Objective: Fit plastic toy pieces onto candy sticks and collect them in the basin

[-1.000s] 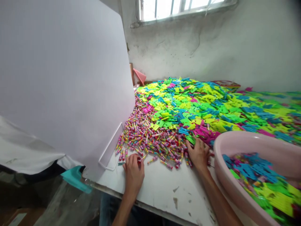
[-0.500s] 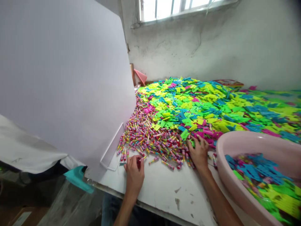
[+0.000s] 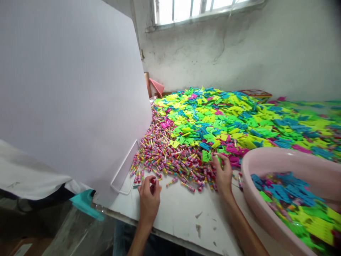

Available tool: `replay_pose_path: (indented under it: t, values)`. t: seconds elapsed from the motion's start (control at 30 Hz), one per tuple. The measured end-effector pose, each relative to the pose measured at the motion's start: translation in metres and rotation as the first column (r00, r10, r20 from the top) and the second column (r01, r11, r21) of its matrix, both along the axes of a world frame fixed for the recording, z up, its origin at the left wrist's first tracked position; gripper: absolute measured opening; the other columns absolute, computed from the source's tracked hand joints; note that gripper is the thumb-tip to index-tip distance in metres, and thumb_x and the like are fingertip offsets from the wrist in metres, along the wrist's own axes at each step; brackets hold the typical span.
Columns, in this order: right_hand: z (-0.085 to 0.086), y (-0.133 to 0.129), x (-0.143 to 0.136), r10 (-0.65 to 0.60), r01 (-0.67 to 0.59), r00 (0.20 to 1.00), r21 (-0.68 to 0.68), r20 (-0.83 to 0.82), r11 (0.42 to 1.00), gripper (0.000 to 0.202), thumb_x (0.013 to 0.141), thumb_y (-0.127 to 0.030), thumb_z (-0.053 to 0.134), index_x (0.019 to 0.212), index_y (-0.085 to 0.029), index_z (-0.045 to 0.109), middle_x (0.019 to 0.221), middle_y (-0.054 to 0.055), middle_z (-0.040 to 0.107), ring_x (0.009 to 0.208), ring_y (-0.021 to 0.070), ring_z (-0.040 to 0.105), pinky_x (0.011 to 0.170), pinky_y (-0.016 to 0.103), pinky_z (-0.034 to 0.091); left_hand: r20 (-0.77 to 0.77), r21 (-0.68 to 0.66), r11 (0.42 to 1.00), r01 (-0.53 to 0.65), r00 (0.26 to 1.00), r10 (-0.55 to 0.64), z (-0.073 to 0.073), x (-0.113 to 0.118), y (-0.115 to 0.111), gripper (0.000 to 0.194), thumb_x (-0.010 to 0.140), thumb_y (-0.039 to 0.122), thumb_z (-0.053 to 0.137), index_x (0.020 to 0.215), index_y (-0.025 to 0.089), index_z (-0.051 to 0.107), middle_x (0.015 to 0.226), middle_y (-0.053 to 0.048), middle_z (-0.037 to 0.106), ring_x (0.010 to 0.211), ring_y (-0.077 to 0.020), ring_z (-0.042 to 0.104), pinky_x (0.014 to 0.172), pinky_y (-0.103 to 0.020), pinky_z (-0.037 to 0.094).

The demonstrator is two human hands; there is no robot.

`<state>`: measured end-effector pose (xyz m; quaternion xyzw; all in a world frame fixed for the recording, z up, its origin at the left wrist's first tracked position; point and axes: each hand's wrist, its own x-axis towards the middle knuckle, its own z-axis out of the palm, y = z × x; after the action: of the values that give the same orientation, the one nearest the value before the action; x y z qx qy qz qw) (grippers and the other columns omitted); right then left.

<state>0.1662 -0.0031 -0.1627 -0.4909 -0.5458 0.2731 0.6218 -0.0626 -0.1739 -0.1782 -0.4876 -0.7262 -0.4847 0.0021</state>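
Observation:
My left hand point(image 3: 149, 195) is at the table's near edge, thumb and fingers curled in a pinch around a small striped tube, mostly hidden, with its red end showing. My right hand point(image 3: 223, 176) has thumb and forefinger closed on a green plastic piece point(image 3: 218, 160), at the border of two heaps. One is a heap of small pink-striped tubes point(image 3: 176, 156) with red ends. Behind it lies a larger heap of flat yellow, green, blue and magenta plastic pieces point(image 3: 218, 117). Another green slotted piece point(image 3: 206, 155) lies just left of my right fingertips.
A pink basin point(image 3: 255, 192) stands at the right, holding plastic pieces and striped tubes. On the left rises a big white panel point(image 3: 74, 89), with a white wire frame point(image 3: 125, 167) at its foot. Beyond are a pink triangular object point(image 3: 157, 87) and a wall with a barred window point(image 3: 197, 9).
My right fingers have drawn together on a green piece, the hand turning slightly. My left hand keeps its pinch, with the tube now less exposed. The view has shifted slightly.

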Motion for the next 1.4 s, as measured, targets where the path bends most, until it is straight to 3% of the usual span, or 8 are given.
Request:
replay_pose_path:
  t: [0.17, 0.37, 0.5, 0.63, 0.73, 0.87, 1.13, 1.4]
  values:
    - [0.018, -0.037, -0.037, 0.379, -0.407, 0.906, -0.139, -0.188, 0.903, 0.043, 0.083, -0.056, 0.067, 0.112, -0.024, 0.059, 0.119, 0.009, 0.065, 0.106, 0.0269, 0.066, 0.088, 0.04, 0.055, -0.012, 0.038, 0.998, 0.054, 0.998, -0.054, 0.01, 0.001, -0.005, 0.016, 0.098, 0.033, 0.053, 0.104, 0.023, 0.063, 0.101, -0.006, 0.07, 0.098, -0.0227, 0.066, 0.091, -0.041, 0.052]
    - [0.018, -0.064, -0.065, 0.675, -0.77, 0.638, -0.308, -0.37, 0.559, 0.044, 0.077, -0.06, 0.074, 0.092, -0.02, 0.065, 0.085, 0.007, 0.072, 0.066, 0.0231, 0.072, 0.057, 0.035, 0.058, 0.132, 0.057, 0.996, 0.064, 0.989, -0.071, 0.007, 0.003, -0.015, 0.023, 0.102, 0.03, 0.048, 0.123, 0.022, 0.054, 0.104, -0.008, 0.07, 0.099, -0.0204, 0.069, 0.086, -0.037, 0.055]
    - [0.009, -0.074, -0.077, 0.744, -0.851, 0.514, -0.36, -0.427, 0.382, 0.047, 0.074, -0.06, 0.075, 0.085, -0.017, 0.061, 0.07, 0.004, 0.068, 0.048, 0.0165, 0.064, 0.042, 0.026, 0.048, 0.121, 0.065, 0.995, 0.069, 0.99, -0.077, 0.005, 0.002, -0.017, 0.022, 0.101, 0.03, 0.049, 0.119, 0.022, 0.057, 0.103, -0.008, 0.068, 0.092, -0.0199, 0.069, 0.079, -0.035, 0.057]
    - [-0.002, -0.085, -0.083, 0.747, -0.872, 0.464, -0.393, -0.477, 0.291, 0.043, 0.082, -0.059, 0.067, 0.098, -0.023, 0.051, 0.067, -0.003, 0.068, 0.04, 0.0114, 0.056, 0.034, 0.018, 0.033, -0.026, 0.073, 0.984, 0.16, 0.987, -0.159, 0.011, 0.003, -0.015, 0.022, 0.101, 0.026, 0.048, 0.117, 0.023, 0.061, 0.104, -0.008, 0.07, 0.098, -0.0209, 0.067, 0.086, -0.036, 0.054]
    - [-0.007, -0.088, -0.084, 0.771, -0.878, 0.431, -0.414, -0.469, 0.24, 0.042, 0.078, -0.055, 0.073, 0.09, -0.022, 0.052, 0.054, -0.006, 0.062, 0.039, 0.0115, 0.054, 0.034, 0.018, 0.031, -0.035, 0.049, 0.982, 0.18, 0.983, -0.179, 0.013, 0.005, -0.012, 0.024, 0.1, 0.026, 0.051, 0.121, 0.021, 0.061, 0.1, -0.007, 0.07, 0.09, -0.0194, 0.067, 0.08, -0.032, 0.055]
    - [-0.009, -0.084, -0.084, 0.79, -0.868, 0.44, -0.429, -0.428, 0.251, 0.04, 0.07, -0.047, 0.085, 0.07, -0.017, 0.057, 0.044, -0.006, 0.053, 0.037, 0.0075, 0.045, 0.038, 0.019, 0.032, -0.023, 0.018, 0.968, 0.249, 0.968, -0.249, 0.012, 0.006, -0.01, 0.027, 0.1, 0.026, 0.05, 0.124, 0.021, 0.06, 0.101, -0.007, 0.07, 0.087, -0.0175, 0.067, 0.078, -0.029, 0.056]
    - [-0.006, -0.077, -0.084, 0.65, -0.809, 0.587, -0.391, -0.482, 0.439, 0.039, 0.069, -0.049, 0.084, 0.077, -0.019, 0.06, 0.055, -0.008, 0.051, 0.042, 0.0062, 0.036, 0.04, 0.021, 0.027, -0.056, -0.002, 0.951, 0.309, 0.949, -0.309, 0.014, 0.005, -0.007, 0.019, 0.1, 0.024, 0.05, 0.111, 0.02, 0.064, 0.096, -0.008, 0.071, 0.088, -0.0194, 0.068, 0.078, -0.031, 0.057]
    - [0.007, -0.079, -0.082, 0.601, -0.821, 0.571, -0.37, -0.559, 0.436, 0.043, 0.073, -0.055, 0.079, 0.088, -0.02, 0.059, 0.075, 0.0, 0.064, 0.057, 0.0152, 0.061, 0.048, 0.026, 0.048, -0.095, -0.009, 0.944, 0.328, 0.94, -0.328, 0.01, 0.008, -0.008, 0.021, 0.099, 0.023, 0.053, 0.119, 0.021, 0.06, 0.101, -0.008, 0.072, 0.091, -0.0202, 0.069, 0.082, -0.033, 0.057]
